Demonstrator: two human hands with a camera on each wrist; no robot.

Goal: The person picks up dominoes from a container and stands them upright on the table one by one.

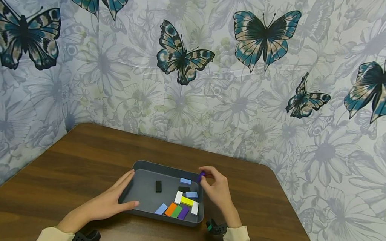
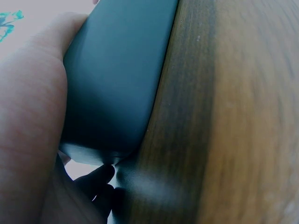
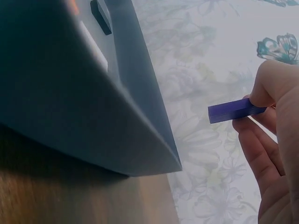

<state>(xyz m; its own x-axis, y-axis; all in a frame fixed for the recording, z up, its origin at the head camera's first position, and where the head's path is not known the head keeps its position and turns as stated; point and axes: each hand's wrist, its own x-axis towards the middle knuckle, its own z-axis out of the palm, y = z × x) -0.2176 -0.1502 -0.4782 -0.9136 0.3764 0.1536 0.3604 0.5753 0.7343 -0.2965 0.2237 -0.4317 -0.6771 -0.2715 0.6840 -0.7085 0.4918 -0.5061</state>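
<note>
A dark grey rectangular tray (image 1: 145, 206) sits on the table with several small flat blocks in it. My left hand (image 1: 106, 204) spans its near left corner, fingers straight along the left side and thumb at the front rim. Between thumb and fingertips my right hand (image 1: 217, 188) pinches a purple block (image 3: 231, 110), raised by the tray's far right corner. Inside the tray, an orange block (image 1: 170, 209), a green block (image 1: 176, 211) and another purple block (image 1: 183, 213) lie side by side near the front. A yellow block (image 1: 187, 201) lies between white blocks.
A black block (image 1: 158, 186) lies apart, left of the other blocks. Light blue blocks, one of them (image 1: 185, 181) near the back, and a second black block (image 1: 184, 189) are on the right. Behind the brown wooden table (image 1: 101, 155) hangs a butterfly-patterned cloth (image 1: 194, 109).
</note>
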